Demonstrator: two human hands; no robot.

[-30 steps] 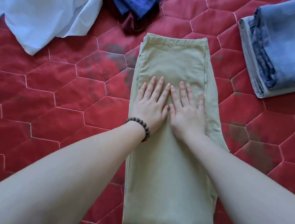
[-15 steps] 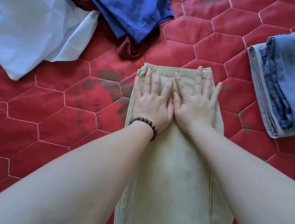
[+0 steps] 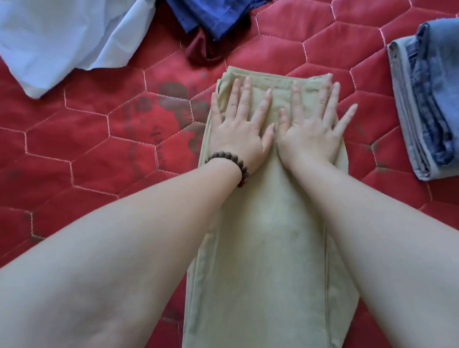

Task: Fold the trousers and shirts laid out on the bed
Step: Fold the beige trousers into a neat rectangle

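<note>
the khaki trousers [image 3: 266, 245] are shown folded lengthwise into a long strip on the red quilted bed [image 3: 86, 162], their far end lying just short of a maroon garment [image 3: 202, 48]. the left hand [image 3: 240, 130] and the right hand [image 3: 312, 133] are laid flat side by side on that far end, fingers straight and spread, thumbs nearly touching, with nothing pinched or gripped; a beaded bracelet [image 3: 229, 163] is worn on the left wrist. the main risk is judged to be slippage of the stacked layers: if the palms are pushed outward unevenly, the upper leg could be dragged off the lower one, so that the long edges, already slightly out of line along the right side, would be skewed before the next fold is made. creases could also be pressed in rather than smoothed out. a blue garment [image 3: 214, 5] and a white shirt [image 3: 58, 28] are seen unfolded beyond and to the left, the maroon piece lying partly under the blue one; these are taken to be work still outstanding. folded jeans [image 3: 443, 89] lie well apart at the right. the space just beyond the trousers is crowded by the maroon cloth, which could be caught if the strip is slid forward.
</note>
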